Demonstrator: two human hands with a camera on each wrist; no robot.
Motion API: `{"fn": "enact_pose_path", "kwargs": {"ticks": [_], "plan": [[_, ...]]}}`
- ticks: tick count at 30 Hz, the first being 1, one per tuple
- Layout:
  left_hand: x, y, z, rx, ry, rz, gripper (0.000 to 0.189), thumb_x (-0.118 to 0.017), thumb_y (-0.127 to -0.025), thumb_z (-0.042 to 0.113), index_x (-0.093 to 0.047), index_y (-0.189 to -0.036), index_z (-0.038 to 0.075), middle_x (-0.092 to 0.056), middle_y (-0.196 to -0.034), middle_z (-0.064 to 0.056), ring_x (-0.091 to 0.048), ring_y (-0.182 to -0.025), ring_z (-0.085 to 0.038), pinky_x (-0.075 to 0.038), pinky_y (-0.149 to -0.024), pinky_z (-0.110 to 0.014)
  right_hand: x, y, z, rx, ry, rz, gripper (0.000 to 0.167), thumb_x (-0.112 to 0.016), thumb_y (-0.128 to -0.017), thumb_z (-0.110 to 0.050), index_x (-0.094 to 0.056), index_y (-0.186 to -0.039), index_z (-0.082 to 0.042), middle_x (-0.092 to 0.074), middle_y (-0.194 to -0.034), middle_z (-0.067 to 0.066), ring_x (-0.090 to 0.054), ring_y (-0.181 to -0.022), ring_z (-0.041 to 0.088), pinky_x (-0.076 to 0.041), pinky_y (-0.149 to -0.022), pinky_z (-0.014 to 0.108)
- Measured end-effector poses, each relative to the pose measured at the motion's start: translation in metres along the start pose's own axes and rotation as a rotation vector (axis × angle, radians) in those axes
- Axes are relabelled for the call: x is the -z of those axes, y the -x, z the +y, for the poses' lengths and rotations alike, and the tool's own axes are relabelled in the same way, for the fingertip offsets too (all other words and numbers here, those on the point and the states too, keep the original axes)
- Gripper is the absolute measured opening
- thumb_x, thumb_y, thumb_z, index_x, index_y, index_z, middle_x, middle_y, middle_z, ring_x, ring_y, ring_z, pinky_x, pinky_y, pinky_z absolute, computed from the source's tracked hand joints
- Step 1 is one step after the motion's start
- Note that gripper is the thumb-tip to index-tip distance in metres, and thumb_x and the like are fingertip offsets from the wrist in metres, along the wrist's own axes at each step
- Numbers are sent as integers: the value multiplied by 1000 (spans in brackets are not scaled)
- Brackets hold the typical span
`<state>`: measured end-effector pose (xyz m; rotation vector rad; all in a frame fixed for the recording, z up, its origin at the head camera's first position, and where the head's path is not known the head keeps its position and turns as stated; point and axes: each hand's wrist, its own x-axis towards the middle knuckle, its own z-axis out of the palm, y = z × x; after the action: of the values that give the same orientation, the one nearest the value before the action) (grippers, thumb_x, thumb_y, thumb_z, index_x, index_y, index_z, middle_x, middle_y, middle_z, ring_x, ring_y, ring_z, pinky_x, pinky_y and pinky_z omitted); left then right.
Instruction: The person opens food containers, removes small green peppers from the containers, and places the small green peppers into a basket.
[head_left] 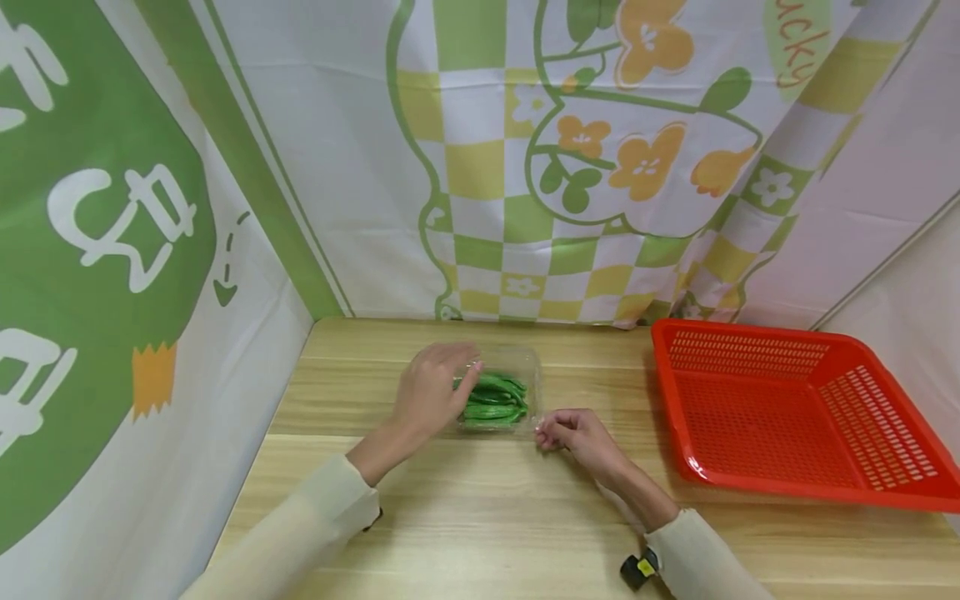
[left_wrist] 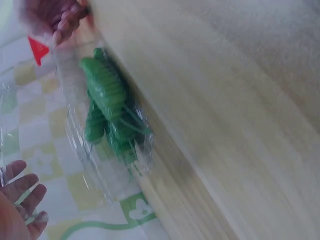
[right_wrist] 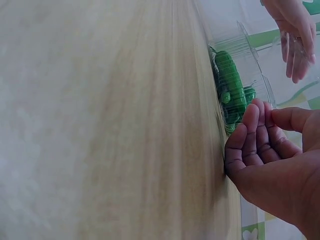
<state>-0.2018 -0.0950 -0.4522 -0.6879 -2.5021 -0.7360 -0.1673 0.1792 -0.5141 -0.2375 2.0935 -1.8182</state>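
A clear plastic box stands near the back of the wooden table, with several green peppers lying in it. My left hand is over the box's left side, its fingers fairly straight. In the left wrist view, clear plastic shows by the left fingers; whether they touch the lid is hard to tell. At the box's near right corner, my right hand has its fingers curled. The right wrist view shows the right thumb meeting a fingertip at the box's edge, in a pinch.
A red plastic basket with slotted walls stands at the right of the table. Behind the table hangs a patterned curtain, and a green and white cloth hangs at the left.
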Motion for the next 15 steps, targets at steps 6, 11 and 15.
{"fn": "enact_pose_path", "kwargs": {"ticks": [6,11,15], "plan": [[7,-8,-10,226,265,-36,35,-56,-110,29,-74,-129,5,-72,-136,-13,-65,-131,-35,-51,-115,-53,0,0,-1,9,9,-4,25,-58,-107,-6,-68,-111,17,-76,-99,18,-70,-87,15,-63,-81,28],[9,-15,-19,320,453,-23,35,-54,-112,26,-72,-130,3,-74,-133,-13,-67,-129,-33,-51,-116,-50,-1,-1,1,-8,2,7,23,-57,-107,-4,-69,-110,15,-76,-97,14,-70,-87,15,-63,-81,27],[10,-21,-25,380,567,-20,34,-52,-112,27,-73,-130,5,-72,-136,-12,-68,-124,-34,-52,-112,-51,-1,-1,1,-11,1,13,23,-57,-107,-4,-70,-110,15,-76,-95,12,-70,-86,15,-63,-80,26]]}}
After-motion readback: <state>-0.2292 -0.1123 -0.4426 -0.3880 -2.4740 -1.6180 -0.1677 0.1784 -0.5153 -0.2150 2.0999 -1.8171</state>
